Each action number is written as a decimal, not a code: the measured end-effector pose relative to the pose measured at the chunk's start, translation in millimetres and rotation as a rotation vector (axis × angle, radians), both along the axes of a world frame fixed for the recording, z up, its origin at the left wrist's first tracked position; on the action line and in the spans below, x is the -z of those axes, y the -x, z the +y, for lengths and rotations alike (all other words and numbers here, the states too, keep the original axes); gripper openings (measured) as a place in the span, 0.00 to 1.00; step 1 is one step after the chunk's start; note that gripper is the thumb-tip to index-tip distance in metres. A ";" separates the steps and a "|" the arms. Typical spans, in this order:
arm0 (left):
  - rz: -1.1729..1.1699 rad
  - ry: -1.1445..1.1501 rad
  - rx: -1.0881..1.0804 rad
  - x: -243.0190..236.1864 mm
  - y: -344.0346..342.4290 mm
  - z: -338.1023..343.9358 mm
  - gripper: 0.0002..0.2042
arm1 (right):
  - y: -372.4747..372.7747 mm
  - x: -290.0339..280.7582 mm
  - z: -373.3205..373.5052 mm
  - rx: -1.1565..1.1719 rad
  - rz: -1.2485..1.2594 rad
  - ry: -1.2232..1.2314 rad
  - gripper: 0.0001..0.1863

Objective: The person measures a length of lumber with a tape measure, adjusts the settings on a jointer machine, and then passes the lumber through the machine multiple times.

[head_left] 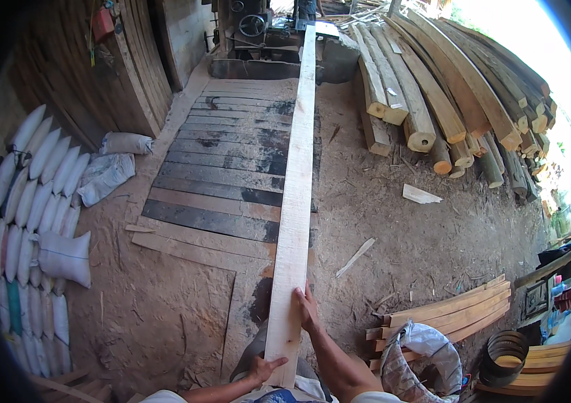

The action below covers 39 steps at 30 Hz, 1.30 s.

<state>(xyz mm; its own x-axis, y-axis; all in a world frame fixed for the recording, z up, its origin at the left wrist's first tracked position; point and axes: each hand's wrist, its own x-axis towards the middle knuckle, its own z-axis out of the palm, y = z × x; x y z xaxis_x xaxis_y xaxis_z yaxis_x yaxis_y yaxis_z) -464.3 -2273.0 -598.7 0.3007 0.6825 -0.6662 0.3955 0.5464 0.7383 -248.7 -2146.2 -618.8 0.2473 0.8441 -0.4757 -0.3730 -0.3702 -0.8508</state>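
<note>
A long pale wooden plank (297, 168) stretches away from my body, its far end at the woodworking machine (252, 30). My right hand (307, 309) grips the plank's right edge, thumb on the upper face and the other fingers hidden beneath. Closer to my body, my left hand (265, 369) holds the left edge near the plank's near end. Its thumb lies across the top face, and its fingers are partly hidden under the wood.
Dark floor boards (225, 161) dusted with shavings lie under and left of the plank. Stacked timber beams (433, 87) fill the far right. Piled white sacks (37, 195) line the left wall. At the near right are cut boards (453, 309) and an open sack (419, 363).
</note>
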 end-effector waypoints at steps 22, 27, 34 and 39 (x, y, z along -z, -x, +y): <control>0.056 0.080 0.001 8.6 -25.2 113.3 0.27 | -21.3 16.8 113.2 0.011 -0.044 -0.166 0.35; 0.060 0.153 -0.087 11.2 -27.7 139.9 0.26 | -20.9 16.8 141.2 0.033 -0.001 -0.154 0.34; 0.046 0.125 -0.117 4.7 -40.2 187.3 0.27 | -31.2 -2.6 189.0 0.017 0.010 -0.079 0.34; 0.001 0.214 -0.173 18.3 -51.8 217.9 0.26 | -44.7 23.5 220.5 0.061 -0.035 -0.018 0.34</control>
<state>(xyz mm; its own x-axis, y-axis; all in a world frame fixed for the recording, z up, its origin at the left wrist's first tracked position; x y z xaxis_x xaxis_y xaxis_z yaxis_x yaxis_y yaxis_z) -412.5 -2055.1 -617.0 0.1913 0.5676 -0.8008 0.2830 0.7493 0.5987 -204.0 -1925.8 -642.3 0.3143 0.8355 -0.4507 -0.3641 -0.3323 -0.8700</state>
